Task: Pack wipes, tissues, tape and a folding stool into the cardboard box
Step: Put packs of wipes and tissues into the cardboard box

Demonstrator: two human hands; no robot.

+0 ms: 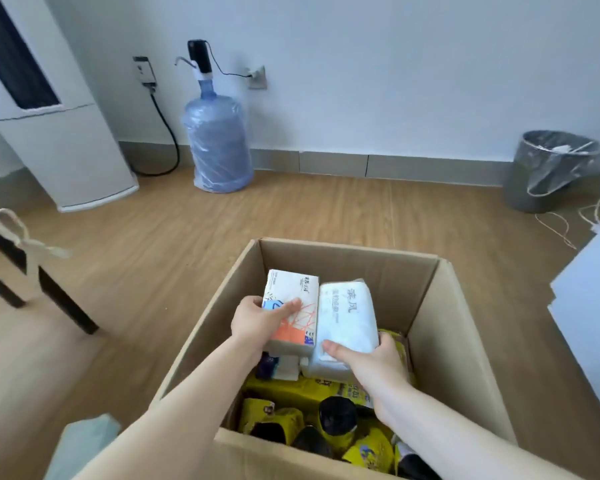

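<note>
The cardboard box (465,306) stands open on the wood floor (153,254), its lower part already crowded with yellow packets (291,389) and dark round-topped things I can't name for sure. Above that clutter, both arms reach in from the near side, each carrying one pack, the two packs side by side and touching along their long edges.

The left hand (257,322) is wrapped around the near end of a tissue pack (293,306) printed with orange and blue, thumb on its top face, fingers curled under. The right hand (371,362) pinches the near end of a plain white wipes pack (347,317), thumb lying on top, fingers hidden beneath. Both packs point their long axes away from the person, toward the far wall of the box, and sit high in the opening rather than resting on anything I can see. To my eye the next move turns on lowering them into the emptier far half, which lies straight ahead of both hands; neither hand looks clearly nearer to it.

Around the room: a white cabinet (66,133) at far left, a wrapped water bottle (219,143) with a pump on top by the wall, a grey bin (548,171) at right, and a dark-legged stool (21,271) at left.
</note>
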